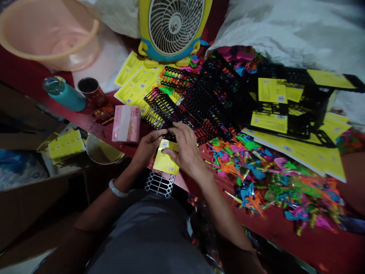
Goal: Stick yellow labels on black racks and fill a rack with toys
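Note:
Close to my body, a yellow printed card (164, 164) lies over a black plastic lattice strip (159, 185), whose lower end sticks out below the card. My left hand (148, 147) pinches the strip's far end from the left side. From the right, my right hand (186, 150) grips the same end, its thumb across the card and its fingers bent over the top edge. The fingertips of both hands nearly meet there, and what lies right under them is partly hidden. More black lattice strips (161, 108) are piled just beyond my hands.
Small bright plastic pieces (256, 175) cover the red table on the right. Stacked lattice pieces with yellow cards (272, 89) stand behind them. A fan (175, 23), a pink basin (57, 45), a teal bottle (68, 97), a dark cup (92, 93) and a tissue pack (126, 123) stand further off.

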`<move>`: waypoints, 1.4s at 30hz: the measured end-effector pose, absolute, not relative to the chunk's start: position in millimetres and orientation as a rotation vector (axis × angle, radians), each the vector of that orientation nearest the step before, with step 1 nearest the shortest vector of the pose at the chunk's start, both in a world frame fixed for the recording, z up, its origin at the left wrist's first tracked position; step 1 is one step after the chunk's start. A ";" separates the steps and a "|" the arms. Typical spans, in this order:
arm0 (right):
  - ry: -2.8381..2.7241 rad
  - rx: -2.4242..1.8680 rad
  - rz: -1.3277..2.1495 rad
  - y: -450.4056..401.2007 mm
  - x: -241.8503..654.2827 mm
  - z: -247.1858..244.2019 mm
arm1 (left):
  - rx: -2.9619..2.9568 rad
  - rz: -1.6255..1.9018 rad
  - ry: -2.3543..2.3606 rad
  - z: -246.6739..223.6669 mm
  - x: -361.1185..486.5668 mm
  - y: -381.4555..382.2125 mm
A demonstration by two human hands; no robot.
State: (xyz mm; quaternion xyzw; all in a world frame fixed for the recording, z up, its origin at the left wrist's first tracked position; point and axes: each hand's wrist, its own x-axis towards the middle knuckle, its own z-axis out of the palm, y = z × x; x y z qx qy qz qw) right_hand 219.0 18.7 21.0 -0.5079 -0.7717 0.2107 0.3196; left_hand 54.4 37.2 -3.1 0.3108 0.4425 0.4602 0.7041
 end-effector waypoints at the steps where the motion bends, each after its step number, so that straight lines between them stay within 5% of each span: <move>1: -1.978 -1.363 0.540 20.7 221.8 17.3 | 0.698 1.017 0.991 -1.4 55.1 35.1; 10: -1.416 -1.486 0.679 10.3 224.4 -12.6 | 0.769 1.005 0.985 11.8 58.6 25.8; 18: -0.759 -1.195 1.245 5.3 219.7 6.2 | 0.762 1.134 0.876 17.7 66.9 22.8; 29: -0.831 -0.997 1.714 -35.1 222.8 16.4 | 1.023 1.114 0.948 1.9 56.1 32.2; 36: -0.886 -1.111 1.468 -4.4 259.6 28.5 | 1.481 0.945 0.941 -24.2 73.6 25.2; 42: -0.887 -1.226 0.593 61.3 377.4 54.5 | 1.297 0.901 1.100 -36.3 58.9 29.4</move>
